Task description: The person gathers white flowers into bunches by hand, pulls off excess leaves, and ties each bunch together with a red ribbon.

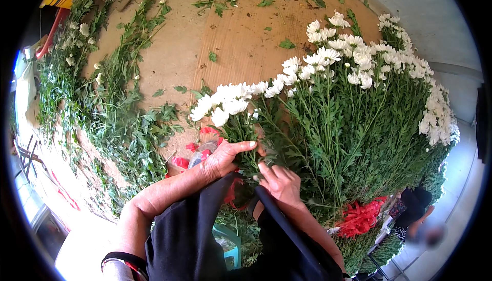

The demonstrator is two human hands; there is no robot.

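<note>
My left hand (225, 157) is wrapped round the stems of a small bunch of white chrysanthemums (225, 101), its thumb lying across them. The blooms point away from me, more or less level with each other. Just right of it, my right hand (281, 182) is closed, fingers bent against the lower stems and leaves. What its fingertips pinch is hidden among the greenery. A large pile of white chrysanthemums (353, 117) with long leafy stems lies to the right of both hands, close to the bunch.
Loose green stems and leaves (123, 122) heap up at left on the brown board (230, 50). Red ribbon strips (361, 217) lie at lower right, and red scraps (180, 162) near my left wrist. A light blue stool (228, 245) stands below. Another person (412, 209) is at the right edge.
</note>
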